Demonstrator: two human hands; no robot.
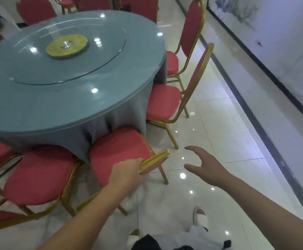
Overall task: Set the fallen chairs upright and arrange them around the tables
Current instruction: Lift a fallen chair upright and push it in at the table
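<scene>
A red-cushioned chair with a gold metal frame (118,150) stands upright right in front of me, its seat pushed against the grey-blue cloth of the round table (39,109). My left hand (127,174) grips the top of this chair's backrest. Spread open in the air, my right hand (204,165) hovers to the right of the backrest and touches nothing. Two more red chairs (163,103) (192,27) stand upright along the table's right side.
Another red chair (39,175) stands to the left of the held one, with more at the left edge and behind the table. A glass turntable (67,51) lies on the tabletop. White tiled floor (219,127) runs to a wall on the right. My slippered feet show below.
</scene>
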